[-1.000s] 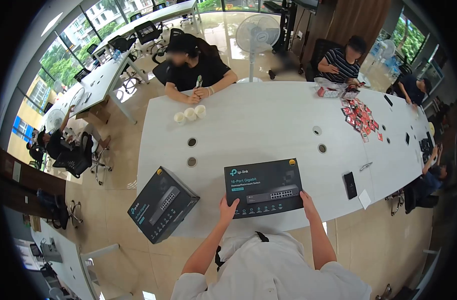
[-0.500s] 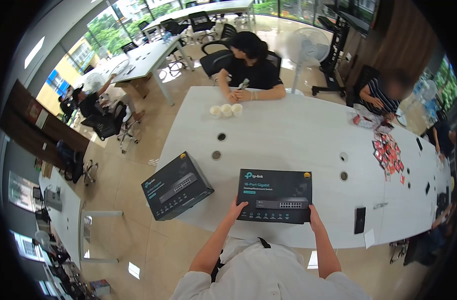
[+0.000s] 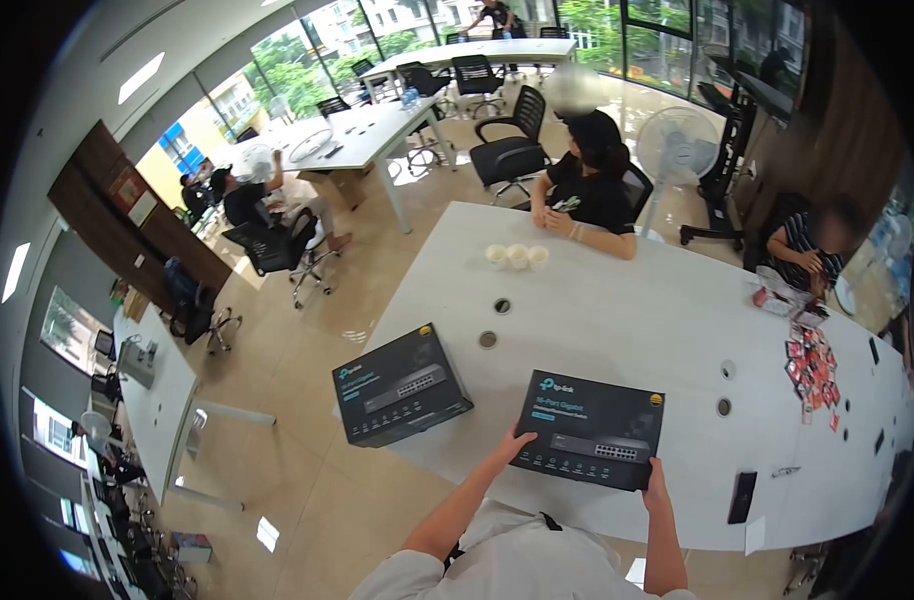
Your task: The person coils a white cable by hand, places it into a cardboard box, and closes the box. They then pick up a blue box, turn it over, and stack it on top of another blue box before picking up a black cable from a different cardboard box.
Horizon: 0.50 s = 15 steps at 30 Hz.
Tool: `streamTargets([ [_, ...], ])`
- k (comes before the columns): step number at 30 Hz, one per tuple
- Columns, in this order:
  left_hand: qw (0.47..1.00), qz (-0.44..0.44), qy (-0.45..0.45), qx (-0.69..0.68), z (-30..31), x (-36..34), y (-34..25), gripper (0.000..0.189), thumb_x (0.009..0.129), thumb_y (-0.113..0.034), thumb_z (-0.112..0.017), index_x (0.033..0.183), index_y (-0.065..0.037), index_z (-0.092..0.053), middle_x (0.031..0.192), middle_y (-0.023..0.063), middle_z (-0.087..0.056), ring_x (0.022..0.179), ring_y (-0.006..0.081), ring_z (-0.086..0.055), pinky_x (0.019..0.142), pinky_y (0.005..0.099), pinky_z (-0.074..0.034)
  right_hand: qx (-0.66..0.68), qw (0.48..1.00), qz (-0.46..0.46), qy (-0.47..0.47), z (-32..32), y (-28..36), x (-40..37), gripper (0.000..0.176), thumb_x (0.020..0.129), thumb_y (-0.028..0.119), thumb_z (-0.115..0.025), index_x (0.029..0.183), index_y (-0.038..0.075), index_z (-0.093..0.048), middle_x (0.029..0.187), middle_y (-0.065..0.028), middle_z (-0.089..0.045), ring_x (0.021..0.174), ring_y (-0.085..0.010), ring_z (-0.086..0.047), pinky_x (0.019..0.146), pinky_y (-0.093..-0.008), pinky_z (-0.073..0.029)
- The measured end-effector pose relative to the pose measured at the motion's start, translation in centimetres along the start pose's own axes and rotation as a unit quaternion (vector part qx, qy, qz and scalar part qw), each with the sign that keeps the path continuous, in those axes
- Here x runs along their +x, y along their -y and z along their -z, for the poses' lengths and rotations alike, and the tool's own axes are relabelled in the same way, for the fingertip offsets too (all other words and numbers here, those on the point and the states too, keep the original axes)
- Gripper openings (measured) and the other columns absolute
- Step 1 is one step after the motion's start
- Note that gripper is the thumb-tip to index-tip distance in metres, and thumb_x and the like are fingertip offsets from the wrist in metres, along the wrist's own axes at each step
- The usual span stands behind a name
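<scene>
Between my two hands is a dark tp-link network switch box (image 3: 592, 425), its printed front facing up towards me, close to the table's near edge. My left hand (image 3: 513, 447) grips the box's lower left side, thumb on the front face. At its lower right corner, my right hand (image 3: 656, 484) is closed on the edge; the fingers beneath are hidden. To the left, a second tp-link box (image 3: 402, 390) rests at the table's left edge, touched by neither hand.
The white table (image 3: 597, 310) carries three pale cups (image 3: 518, 257), a black phone (image 3: 743, 497) and scattered red packets (image 3: 811, 370). Across it sits a person in black (image 3: 589, 190); another person in stripes (image 3: 802, 250) sits at the right. A standing fan (image 3: 677, 145) is behind.
The camera view has turned left, so the scene appears shifted right and downward. Both hands keep hold of the box, which now looks slightly tilted clockwise.
</scene>
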State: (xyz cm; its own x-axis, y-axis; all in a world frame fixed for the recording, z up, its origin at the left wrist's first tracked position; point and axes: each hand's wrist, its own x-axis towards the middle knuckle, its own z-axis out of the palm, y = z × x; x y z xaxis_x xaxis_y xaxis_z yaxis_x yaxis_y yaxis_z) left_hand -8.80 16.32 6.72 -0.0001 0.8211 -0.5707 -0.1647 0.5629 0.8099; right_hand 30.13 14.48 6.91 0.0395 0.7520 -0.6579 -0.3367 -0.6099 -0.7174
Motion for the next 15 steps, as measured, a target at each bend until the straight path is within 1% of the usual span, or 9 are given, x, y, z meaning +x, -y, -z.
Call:
streamTargets([
  [2, 1.0, 0.021, 0.001, 0.0, 0.0, -0.5, -0.7, 0.071, 0.085, -0.031, -0.072, 0.144, -0.005, -0.04, 0.123, 0.0133, -0.063, 0.104, 0.0201, -0.064, 0.089, 0.0317, -0.052, 0.004, 1.0, -0.004, 0.006, 0.2, -0.3, 0.2, 0.044, 0.099, 0.04, -0.045, 0.125, 0.007, -0.054, 0.127, -0.0081, -0.059, 0.119, -0.0216, -0.052, 0.104, -0.0368, -0.037],
  [3, 1.0, 0.011, -0.007, 0.011, -0.2, -1.2, -1.5, 0.069, 0.085, -0.031, -0.072, 0.14, -0.002, -0.043, 0.119, 0.0137, -0.064, 0.103, 0.0208, -0.065, 0.089, 0.0322, -0.052, 0.003, 1.0, 0.001, 0.018, 0.2, -0.4, 0.2, 0.045, 0.098, 0.04, -0.045, 0.127, 0.007, -0.054, 0.128, -0.0075, -0.059, 0.12, -0.0212, -0.052, 0.105, -0.037, -0.036],
  [6, 1.0, 0.006, 0.004, 0.005, 0.3, -1.3, -1.0, 0.067, 0.084, -0.031, -0.073, 0.137, 0.0, -0.046, 0.115, 0.013, -0.065, 0.101, 0.0212, -0.065, 0.088, 0.0329, -0.053, -0.002, 1.0, -0.001, 0.031, -1.4, 1.1, -2.3, 0.044, 0.099, 0.038, -0.045, 0.129, 0.006, -0.053, 0.128, -0.0068, -0.059, 0.12, -0.0205, -0.052, 0.106, -0.037, -0.036],
  [7, 1.0, 0.025, 0.008, -0.007, 0.3, -1.5, -1.2, 0.066, 0.084, -0.029, -0.073, 0.137, 0.001, -0.047, 0.118, 0.0138, -0.064, 0.104, 0.0223, -0.064, 0.089, 0.0334, -0.052, -0.013, 1.0, -0.006, 0.009, -1.2, 0.7, -2.1, 0.043, 0.099, 0.037, -0.045, 0.127, 0.006, -0.054, 0.126, -0.0073, -0.059, 0.119, -0.0205, -0.052, 0.105, -0.0368, -0.036],
  [8, 0.999, 0.044, 0.013, -0.015, 0.3, -1.8, -1.5, 0.065, 0.084, -0.028, -0.073, 0.136, 0.001, -0.047, 0.121, 0.0145, -0.063, 0.106, 0.0234, -0.063, 0.09, 0.034, -0.051, 0.01, 1.0, -0.01, 0.005, -1.3, 0.6, -2.2, 0.044, 0.099, 0.034, -0.043, 0.126, 0.002, -0.057, 0.121, -0.0086, -0.062, 0.113, -0.0195, -0.054, 0.104, -0.0335, -0.036],
  [10, 0.998, 0.057, 0.015, -0.02, 0.7, -2.5, -0.6, 0.063, 0.084, -0.026, -0.073, 0.134, 0.002, -0.048, 0.12, 0.0154, -0.062, 0.109, 0.0237, -0.062, 0.09, 0.0343, -0.05, -0.025, 0.999, -0.005, 0.02, -1.4, 0.7, -3.9, 0.043, 0.099, 0.032, -0.04, 0.126, 0.003, -0.058, 0.119, -0.0073, -0.063, 0.112, -0.0178, -0.054, 0.102, -0.0326, -0.037],
  [11, 0.998, 0.059, 0.016, -0.019, 0.5, -3.6, -0.7, 0.064, 0.083, -0.025, -0.073, 0.135, 0.002, -0.047, 0.121, 0.0154, -0.062, 0.109, 0.0241, -0.062, 0.09, 0.0344, -0.05, -0.057, 0.998, 0.0, 0.031, -0.9, 0.1, -4.3, 0.045, 0.098, 0.032, -0.038, 0.128, 0.004, -0.057, 0.123, -0.0066, -0.062, 0.112, -0.0178, -0.053, 0.102, -0.0328, -0.036],
  [14, 0.998, 0.063, 0.025, 0.009, 2.1, -4.3, 0.7, 0.068, 0.082, -0.023, -0.074, 0.138, 0.001, -0.043, 0.124, 0.0158, -0.059, 0.109, 0.0258, -0.062, 0.092, 0.035, -0.05, -0.156, 0.986, -0.037, 0.046, -0.5, 0.9, -7.1, 0.045, 0.098, 0.031, -0.036, 0.129, 0.006, -0.057, 0.125, -0.006, -0.061, 0.114, -0.0176, -0.052, 0.103, -0.0329, -0.036],
  [15, 0.997, 0.067, 0.034, 0.035, 1.9, -4.5, 0.1, 0.069, 0.082, -0.024, -0.075, 0.138, 0.001, -0.043, 0.125, 0.016, -0.059, 0.11, 0.0263, -0.062, 0.092, 0.0354, -0.05, -0.171, 0.98, -0.077, 0.073, -1.0, 3.3, -9.6, 0.047, 0.096, 0.035, -0.037, 0.133, 0.011, -0.054, 0.131, -0.0045, -0.056, 0.119, -0.0165, -0.049, 0.104, -0.0358, -0.034],
])
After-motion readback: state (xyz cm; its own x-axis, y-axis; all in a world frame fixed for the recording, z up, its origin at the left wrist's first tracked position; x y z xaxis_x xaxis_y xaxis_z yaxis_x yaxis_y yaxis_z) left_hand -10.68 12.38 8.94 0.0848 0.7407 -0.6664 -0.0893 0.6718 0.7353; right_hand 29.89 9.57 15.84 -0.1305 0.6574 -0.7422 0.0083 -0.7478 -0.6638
